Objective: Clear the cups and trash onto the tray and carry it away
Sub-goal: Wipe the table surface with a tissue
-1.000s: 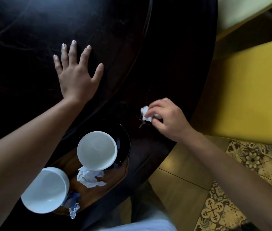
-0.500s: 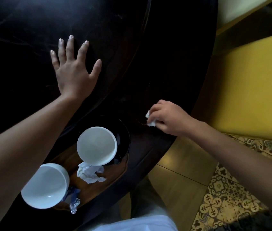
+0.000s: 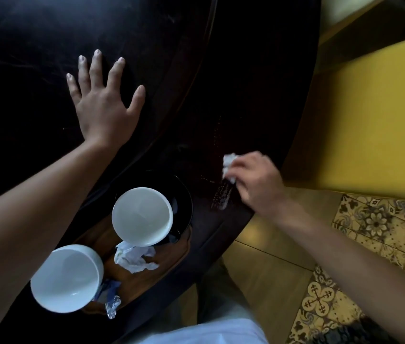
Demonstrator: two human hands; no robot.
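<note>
A brown wooden tray [image 3: 144, 281] lies at the near edge of the dark table [image 3: 196, 70]. On it stand two white cups: one [image 3: 66, 279] at the left, one [image 3: 143, 216] on a black saucer [image 3: 184, 202]. A crumpled white napkin [image 3: 134, 258] and a foil wrapper [image 3: 112, 304] lie on the tray too. My right hand [image 3: 258, 184] is shut on a small white tissue [image 3: 228, 163], pressed to the table near a wet streak [image 3: 221, 197]. My left hand [image 3: 104, 105] rests flat on the table, fingers spread, holding nothing.
A yellow seat [image 3: 370, 120] stands to the right of the table. Below it is wooden flooring [image 3: 266, 264] and patterned tile [image 3: 375, 229]. The table's curved edge runs from top right down toward my body.
My right hand has slid the tissue along the table near its edge, leaving a wet streak. My left hand has stayed flat on the table.
</note>
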